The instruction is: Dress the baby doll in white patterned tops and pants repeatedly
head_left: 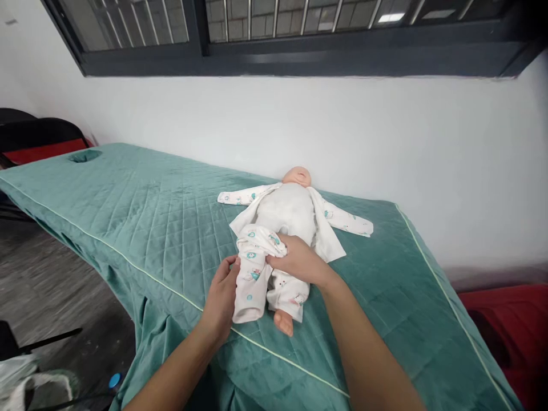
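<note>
A baby doll (pixel 298 176) lies on its back on a green quilted bed cover (pixel 171 228), its head near the wall. It wears an open white printed jacket (pixel 331 240) with both sleeves spread out. White printed pants (pixel 250 285) cover its legs; one bare foot (pixel 283 323) sticks out of the leg on the right, while the other foot is hidden in the cloth. My left hand (pixel 222 291) pinches the outer side of the left pant leg. With fingers closed, my right hand (pixel 297 260) grips the bunched upper part of the pants.
Behind the bed rises a white wall (pixel 171 120) below a dark window frame (pixel 278 61). Black and red chairs (pixel 43 137) stand at the far left, and red seats (pixel 509 319) at the right. A blue cap (pixel 115 380) shows near the floor.
</note>
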### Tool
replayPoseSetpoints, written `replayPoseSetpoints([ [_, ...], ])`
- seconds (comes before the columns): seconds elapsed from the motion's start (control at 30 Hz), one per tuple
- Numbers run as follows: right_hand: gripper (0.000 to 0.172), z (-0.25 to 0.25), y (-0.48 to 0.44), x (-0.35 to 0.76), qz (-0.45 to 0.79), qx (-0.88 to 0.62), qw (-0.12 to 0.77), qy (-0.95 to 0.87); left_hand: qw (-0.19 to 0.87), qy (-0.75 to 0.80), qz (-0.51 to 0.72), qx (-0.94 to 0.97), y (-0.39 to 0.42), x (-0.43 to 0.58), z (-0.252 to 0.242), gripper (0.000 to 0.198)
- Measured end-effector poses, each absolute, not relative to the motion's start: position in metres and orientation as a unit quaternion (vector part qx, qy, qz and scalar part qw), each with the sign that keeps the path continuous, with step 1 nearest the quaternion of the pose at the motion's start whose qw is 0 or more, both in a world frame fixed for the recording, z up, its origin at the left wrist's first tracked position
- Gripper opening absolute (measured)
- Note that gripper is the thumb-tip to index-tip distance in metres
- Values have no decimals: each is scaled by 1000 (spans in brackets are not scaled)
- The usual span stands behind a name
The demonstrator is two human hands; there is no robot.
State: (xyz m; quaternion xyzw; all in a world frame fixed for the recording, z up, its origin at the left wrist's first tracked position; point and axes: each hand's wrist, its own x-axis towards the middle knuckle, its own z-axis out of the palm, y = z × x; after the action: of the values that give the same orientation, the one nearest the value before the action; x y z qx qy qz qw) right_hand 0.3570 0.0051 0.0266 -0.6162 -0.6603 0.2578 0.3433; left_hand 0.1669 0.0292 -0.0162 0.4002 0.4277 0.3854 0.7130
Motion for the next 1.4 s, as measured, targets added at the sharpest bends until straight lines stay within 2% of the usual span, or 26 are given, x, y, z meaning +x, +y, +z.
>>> replayPoseSetpoints([
  [0.4,29,15,10,360,262,-592,429,-630,515,420,408,625,90,181,-24,33],
  [0.53,26,17,8,361,293,-591,446,-604,477,426,398,658,95,180,-33,32],
  [0.73,32,25,1,370,360,-550,518,-547,359,426,467,686,109,190,-20,26],
  [0.87,28,28,-6,388,368,-559,560,-489,399,349,471,705,139,223,18,21],
  [0.93,24,28,-7,396,378,-561,583,-449,462,277,398,742,153,244,40,19],
  [1.03,20,24,-5,403,399,-549,609,-410,551,121,133,815,167,271,65,18],
  [1.1,18,20,-1,405,412,-546,609,-403,543,19,-19,840,174,281,71,16],
  [1.23,17,12,7,409,443,-541,598,-392,494,-58,-81,864,182,279,65,13],
  [1.4,16,7,6,412,471,-538,579,-391,542,-88,-132,825,188,265,54,12],
])
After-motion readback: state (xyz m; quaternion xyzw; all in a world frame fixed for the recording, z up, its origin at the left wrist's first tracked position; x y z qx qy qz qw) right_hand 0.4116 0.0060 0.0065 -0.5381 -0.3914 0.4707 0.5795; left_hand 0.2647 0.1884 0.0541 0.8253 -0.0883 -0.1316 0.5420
